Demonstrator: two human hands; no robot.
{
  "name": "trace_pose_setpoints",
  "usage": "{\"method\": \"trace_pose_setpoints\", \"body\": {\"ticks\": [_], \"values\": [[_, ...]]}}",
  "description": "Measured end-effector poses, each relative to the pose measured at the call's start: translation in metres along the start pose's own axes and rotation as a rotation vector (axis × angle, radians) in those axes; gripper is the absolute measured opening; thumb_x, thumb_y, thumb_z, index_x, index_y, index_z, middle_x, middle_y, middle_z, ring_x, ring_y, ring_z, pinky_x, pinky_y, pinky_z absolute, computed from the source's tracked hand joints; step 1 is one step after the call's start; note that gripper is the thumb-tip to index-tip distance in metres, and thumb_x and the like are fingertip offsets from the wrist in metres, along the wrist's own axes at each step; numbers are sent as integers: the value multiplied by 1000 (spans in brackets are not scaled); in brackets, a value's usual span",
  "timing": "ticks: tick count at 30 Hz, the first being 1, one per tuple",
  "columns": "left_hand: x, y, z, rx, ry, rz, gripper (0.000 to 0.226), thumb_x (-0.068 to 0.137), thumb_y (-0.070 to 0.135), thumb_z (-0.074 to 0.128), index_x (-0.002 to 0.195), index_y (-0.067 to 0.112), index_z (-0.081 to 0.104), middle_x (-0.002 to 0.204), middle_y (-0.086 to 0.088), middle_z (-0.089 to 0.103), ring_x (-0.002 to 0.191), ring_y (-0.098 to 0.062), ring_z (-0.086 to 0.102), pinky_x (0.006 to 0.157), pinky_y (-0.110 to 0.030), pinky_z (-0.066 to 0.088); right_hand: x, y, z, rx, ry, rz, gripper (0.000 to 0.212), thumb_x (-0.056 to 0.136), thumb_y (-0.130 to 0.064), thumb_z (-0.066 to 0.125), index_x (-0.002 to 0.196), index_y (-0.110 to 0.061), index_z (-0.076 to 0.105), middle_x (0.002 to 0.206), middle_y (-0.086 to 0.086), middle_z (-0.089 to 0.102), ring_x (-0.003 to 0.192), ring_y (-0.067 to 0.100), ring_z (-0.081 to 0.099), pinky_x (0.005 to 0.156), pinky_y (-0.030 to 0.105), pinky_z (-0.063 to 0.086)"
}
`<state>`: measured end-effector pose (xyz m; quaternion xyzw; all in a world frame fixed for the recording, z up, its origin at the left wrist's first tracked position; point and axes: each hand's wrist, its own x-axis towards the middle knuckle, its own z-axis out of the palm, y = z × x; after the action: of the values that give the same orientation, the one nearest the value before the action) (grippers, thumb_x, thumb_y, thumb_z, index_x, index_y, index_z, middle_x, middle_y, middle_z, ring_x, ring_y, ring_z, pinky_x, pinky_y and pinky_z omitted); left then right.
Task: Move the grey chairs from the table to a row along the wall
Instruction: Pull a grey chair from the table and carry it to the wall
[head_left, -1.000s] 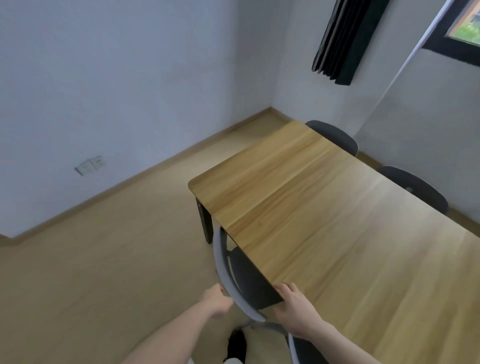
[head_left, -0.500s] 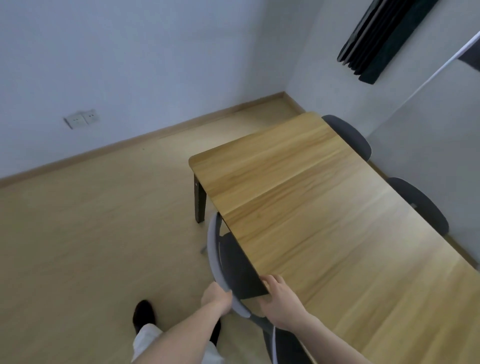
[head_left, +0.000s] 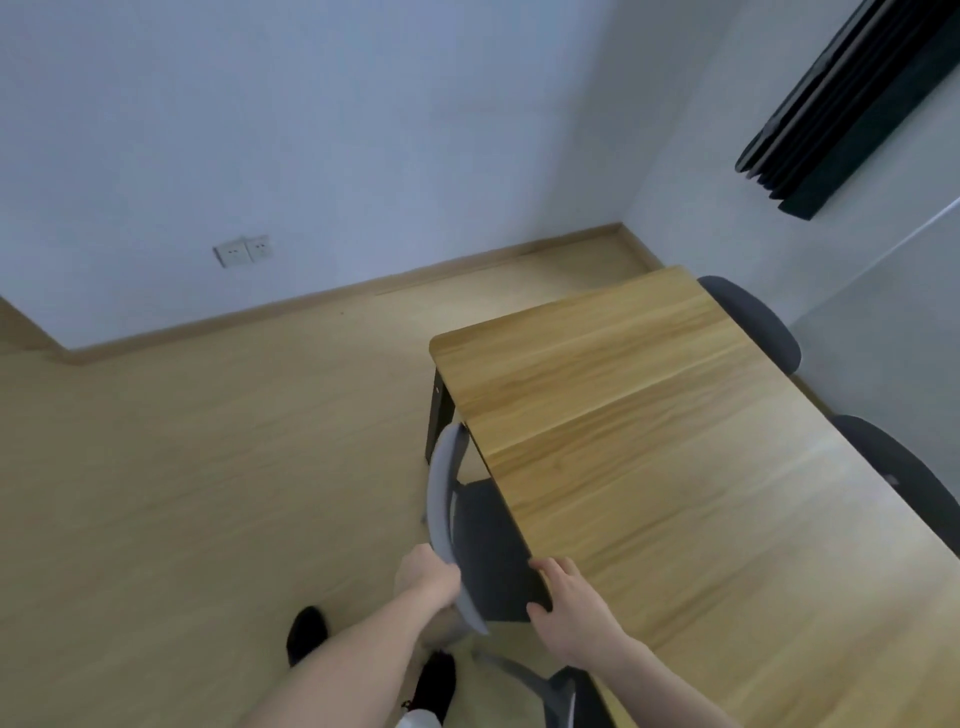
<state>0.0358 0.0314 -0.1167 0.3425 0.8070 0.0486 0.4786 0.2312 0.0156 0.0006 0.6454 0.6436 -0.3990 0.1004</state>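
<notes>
A grey chair (head_left: 451, 519) with a dark seat stands at the near side of the wooden table (head_left: 675, 467), its seat partly under the tabletop. My left hand (head_left: 423, 574) is closed around the chair's light grey backrest near its lower end. My right hand (head_left: 569, 605) grips the front edge of the dark seat by the table's edge. Two more grey chairs (head_left: 753, 325) (head_left: 898, 473) are tucked in at the table's far side, by the right wall.
Another chair's grey frame (head_left: 566, 686) shows at the bottom edge, beside the table. My dark shoes (head_left: 306, 631) stand on the bare wooden floor (head_left: 208, 493), which stretches left to the white wall with sockets (head_left: 243, 251). A dark curtain (head_left: 852, 104) hangs upper right.
The view has swung left, showing more floor and wall. Both hands keep their hold on the chair, which has come a little way out from under the table.
</notes>
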Motion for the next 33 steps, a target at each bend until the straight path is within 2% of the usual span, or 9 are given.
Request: {"method": "trace_pose_setpoints", "body": {"ticks": [4,10,16,19,21,23,25,29,33], "values": [[22,-10,-36,14,17,24,16,79,22,62,92,14,67,92,-9,71,72,-27,70,61,-39,62,14,-10,-6,-27,-21,-36,55,97,-31,54,147,-28,33,147,-6,35,129,15,46,109,30,42],[5,7,-115,132,51,152,21,79,10,58,98,8,66,96,-13,69,78,-30,69,55,-37,60,46,-52,-18,-112,-19,-141,57,96,-30,55,148,-29,32,151,-6,33,133,17,43,109,33,42],[10,3,-178,230,55,259,8,71,8,52,70,8,60,72,-11,65,76,-33,71,50,-37,47,74,-135,-33,-205,106,-305,65,95,-24,54,152,-25,23,156,-2,24,141,25,31,114,39,37],[0,0,-220,286,97,278,9,75,4,54,66,4,55,71,-17,62,85,-33,68,52,-45,43,89,-184,-40,-300,158,-383,76,91,-17,57,154,-25,15,161,0,14,146,29,19,117,42,31],[-6,-4,-250,326,124,297,15,77,3,54,63,9,53,66,-11,58,83,-33,69,51,-40,41,102,-214,-42,-345,183,-412,83,87,-10,59,154,-25,12,162,2,11,148,31,14,118,44,28],[-7,-11,-279,351,143,337,12,80,4,52,69,7,56,70,-11,60,86,-35,68,53,-36,40,113,-244,-41,-392,177,-426,87,85,-6,61,154,-25,10,162,4,10,148,32,11,117,45,28],[-5,-16,-307,430,168,359,11,83,7,52,84,9,62,87,-18,66,90,-35,67,60,-37,43,123,-269,-39,-426,173,-439,92,84,-6,64,154,-26,8,162,3,9,147,32,12,115,45,30],[9,-42,-379,549,236,363,12,81,17,53,83,13,65,81,-13,65,78,-32,67,57,-38,46,145,-328,-27,-447,182,-498,94,82,-2,64,154,-26,9,160,1,13,145,30,16,114,42,32],[8,-63,-449,619,302,388,19,82,23,53,81,10,66,84,-15,68,78,-34,66,55,-33,39,168,-393,-11,-478,214,-535,90,82,-5,65,153,-23,13,158,4,19,144,31,20,118,45,26]]}}
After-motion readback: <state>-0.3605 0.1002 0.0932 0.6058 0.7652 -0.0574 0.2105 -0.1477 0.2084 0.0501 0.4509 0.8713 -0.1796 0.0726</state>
